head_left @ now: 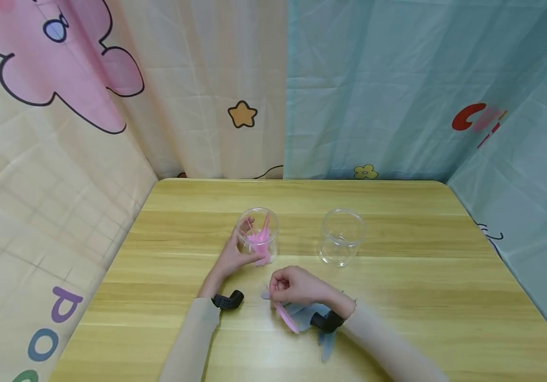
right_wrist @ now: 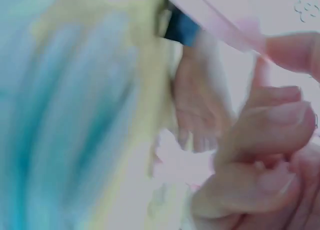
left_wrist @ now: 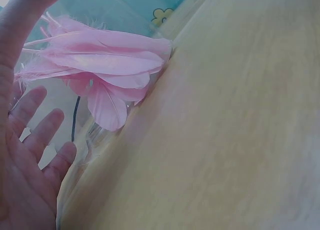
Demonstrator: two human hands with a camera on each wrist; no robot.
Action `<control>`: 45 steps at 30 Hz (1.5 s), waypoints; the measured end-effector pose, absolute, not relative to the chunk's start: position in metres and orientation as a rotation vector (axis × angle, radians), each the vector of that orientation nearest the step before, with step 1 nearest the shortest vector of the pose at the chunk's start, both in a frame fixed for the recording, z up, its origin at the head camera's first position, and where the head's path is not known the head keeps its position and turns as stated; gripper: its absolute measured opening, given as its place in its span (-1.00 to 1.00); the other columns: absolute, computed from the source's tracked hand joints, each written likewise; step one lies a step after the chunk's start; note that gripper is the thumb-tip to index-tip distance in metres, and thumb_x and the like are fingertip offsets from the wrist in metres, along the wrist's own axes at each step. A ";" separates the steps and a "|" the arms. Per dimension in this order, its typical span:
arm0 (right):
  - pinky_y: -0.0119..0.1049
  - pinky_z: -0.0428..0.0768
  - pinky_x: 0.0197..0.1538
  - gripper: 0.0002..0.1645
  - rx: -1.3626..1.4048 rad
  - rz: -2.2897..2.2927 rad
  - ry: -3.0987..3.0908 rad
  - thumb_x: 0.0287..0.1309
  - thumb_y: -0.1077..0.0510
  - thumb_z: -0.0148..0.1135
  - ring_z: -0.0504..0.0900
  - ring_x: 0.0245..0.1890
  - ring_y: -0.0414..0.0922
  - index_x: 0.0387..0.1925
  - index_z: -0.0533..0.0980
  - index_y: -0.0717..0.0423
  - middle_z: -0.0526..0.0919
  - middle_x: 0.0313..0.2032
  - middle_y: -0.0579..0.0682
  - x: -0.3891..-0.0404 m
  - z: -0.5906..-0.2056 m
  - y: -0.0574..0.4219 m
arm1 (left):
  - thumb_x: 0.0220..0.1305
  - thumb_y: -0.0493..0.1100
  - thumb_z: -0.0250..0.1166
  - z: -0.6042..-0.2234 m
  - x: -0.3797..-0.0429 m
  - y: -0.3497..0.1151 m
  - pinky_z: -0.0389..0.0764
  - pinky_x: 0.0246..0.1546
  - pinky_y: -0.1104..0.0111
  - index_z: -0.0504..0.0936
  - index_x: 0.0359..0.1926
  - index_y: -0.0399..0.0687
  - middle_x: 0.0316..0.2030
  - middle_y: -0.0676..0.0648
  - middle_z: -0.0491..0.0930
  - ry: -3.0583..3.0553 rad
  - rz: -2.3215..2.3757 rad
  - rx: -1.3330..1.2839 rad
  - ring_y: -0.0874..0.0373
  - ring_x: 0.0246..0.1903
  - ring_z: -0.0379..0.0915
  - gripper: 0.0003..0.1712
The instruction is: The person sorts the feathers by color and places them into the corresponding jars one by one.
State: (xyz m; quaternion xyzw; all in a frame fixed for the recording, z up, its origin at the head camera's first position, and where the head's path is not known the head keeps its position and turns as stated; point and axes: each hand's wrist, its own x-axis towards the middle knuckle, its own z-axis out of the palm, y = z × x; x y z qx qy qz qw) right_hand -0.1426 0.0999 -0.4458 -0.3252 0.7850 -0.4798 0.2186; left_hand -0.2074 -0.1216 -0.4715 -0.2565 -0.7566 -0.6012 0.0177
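Observation:
In the head view, my left hand (head_left: 231, 259) holds a clear cup (head_left: 275, 236), thumb at the front and fingers round the far side. Pink feathers (head_left: 260, 240) stand inside that cup; the left wrist view shows the same pink feathers (left_wrist: 110, 62) close up, beside spread fingertips. My right hand (head_left: 302, 286) pinches a single pink feather (head_left: 286, 318) between thumb and finger, over the table in front of the cup. Under the right hand and wrist lie several pale blue feathers (head_left: 307, 314), partly covered. In the right wrist view they appear blurred.
A second clear cup (head_left: 341, 241) stands upright to the right on the wooden table (head_left: 421, 276), with no feathers showing in it. Patterned curtains (head_left: 206, 79) hang behind the table and along its sides. Each wrist carries a black camera.

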 end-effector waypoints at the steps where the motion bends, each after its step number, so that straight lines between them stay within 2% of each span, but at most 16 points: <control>1: -0.50 0.24 -0.56 -0.96 -0.889 -1.400 2.156 0.09 0.28 0.21 0.28 -0.67 -0.33 -0.45 0.54 0.13 0.39 -0.68 -0.21 -0.146 -0.442 0.100 | -0.11 -0.33 0.52 -0.471 -0.208 -0.122 0.02 0.26 -0.08 0.03 0.41 -0.23 0.35 -0.21 0.15 -2.347 -1.873 -0.801 -0.20 0.31 0.04 0.13; 7: -0.46 0.20 -0.60 -0.91 -0.706 -1.785 2.183 0.19 0.24 0.21 0.24 -0.67 -0.27 -0.34 0.50 0.22 0.35 -0.64 -0.13 -0.162 -0.417 0.100 | -0.11 -0.36 0.51 -0.472 -0.209 -0.122 0.01 0.26 -0.07 0.01 0.41 -0.28 0.35 -0.24 0.14 -2.332 -1.906 -0.804 -0.21 0.31 0.03 0.13; 12: -0.46 0.17 -0.66 -0.88 -0.571 -2.180 2.222 0.20 0.30 0.20 0.22 -0.72 -0.26 -0.32 0.46 0.32 0.35 -0.66 -0.09 -0.179 -0.397 0.093 | -0.09 -0.35 0.50 -0.472 -0.208 -0.122 0.02 0.27 -0.06 0.02 0.42 -0.19 0.36 -0.25 0.13 -2.344 -1.910 -0.787 -0.17 0.32 0.03 0.12; 18: -0.45 0.17 -0.59 -0.85 -0.567 -2.459 2.333 0.22 0.32 0.19 0.21 -0.67 -0.24 -0.28 0.45 0.41 0.31 -0.63 0.03 -0.186 -0.370 0.081 | -0.08 -0.35 0.49 -0.471 -0.207 -0.123 0.06 0.24 -0.09 0.02 0.43 -0.09 0.35 -0.31 0.11 -2.361 -1.885 -0.793 -0.14 0.32 0.04 0.12; 21: -0.44 0.18 -0.56 -0.85 -0.592 -2.466 2.390 0.22 0.38 0.16 0.22 -0.64 -0.23 -0.25 0.44 0.47 0.30 -0.60 0.13 -0.187 -0.361 0.074 | -0.07 -0.34 0.49 -0.471 -0.206 -0.123 0.07 0.24 -0.09 0.02 0.43 -0.07 0.36 -0.31 0.10 -2.369 -1.875 -0.789 -0.13 0.32 0.04 0.11; 24: -0.45 0.19 -0.57 -0.85 -0.659 -2.445 2.431 0.21 0.37 0.18 0.23 -0.64 -0.22 -0.24 0.46 0.45 0.32 -0.60 0.16 -0.199 -0.375 0.068 | -0.06 -0.33 0.49 -0.471 -0.205 -0.123 0.06 0.25 -0.07 0.02 0.43 -0.08 0.36 -0.30 0.10 -2.375 -1.882 -0.777 -0.10 0.32 0.04 0.11; 31: -0.42 0.18 -0.62 -0.88 -0.710 -2.240 2.645 0.16 0.25 0.28 0.25 -0.67 -0.18 -0.29 0.53 0.25 0.37 -0.64 -0.01 -0.211 -0.402 0.058 | -0.06 -0.32 0.50 -0.471 -0.206 -0.123 0.06 0.25 -0.06 -0.01 0.44 -0.21 0.36 -0.29 0.12 -2.373 -1.877 -0.778 -0.11 0.32 0.05 0.12; 37: -0.39 0.18 -0.64 -0.86 -0.723 -2.113 2.783 0.13 0.15 0.33 0.27 -0.70 -0.18 -0.31 0.55 0.11 0.34 -0.67 -0.11 -0.209 -0.406 0.059 | -0.05 -0.33 0.49 -0.470 -0.206 -0.123 0.04 0.24 -0.12 0.03 0.43 -0.13 0.35 -0.32 0.11 -2.362 -1.888 -0.781 -0.20 0.32 0.02 0.09; 40: -0.40 0.19 -0.62 -0.84 -0.696 -2.102 2.793 0.13 0.15 0.33 0.27 -0.69 -0.18 -0.29 0.55 0.12 0.34 -0.66 -0.09 -0.207 -0.404 0.064 | -0.05 -0.34 0.48 -0.471 -0.206 -0.123 0.02 0.24 -0.12 0.03 0.43 -0.10 0.36 -0.32 0.10 -2.361 -1.897 -0.778 -0.22 0.33 0.00 0.09; 45: -0.41 0.16 -0.62 -0.82 -0.706 -2.142 2.749 0.14 0.24 0.31 0.24 -0.68 -0.13 -0.23 0.55 0.26 0.36 -0.63 0.00 -0.199 -0.394 0.079 | -0.06 -0.37 0.48 -0.472 -0.206 -0.123 0.00 0.26 -0.10 -0.02 0.43 -0.19 0.37 -0.32 0.08 -2.359 -1.911 -0.786 -0.22 0.33 -0.02 0.12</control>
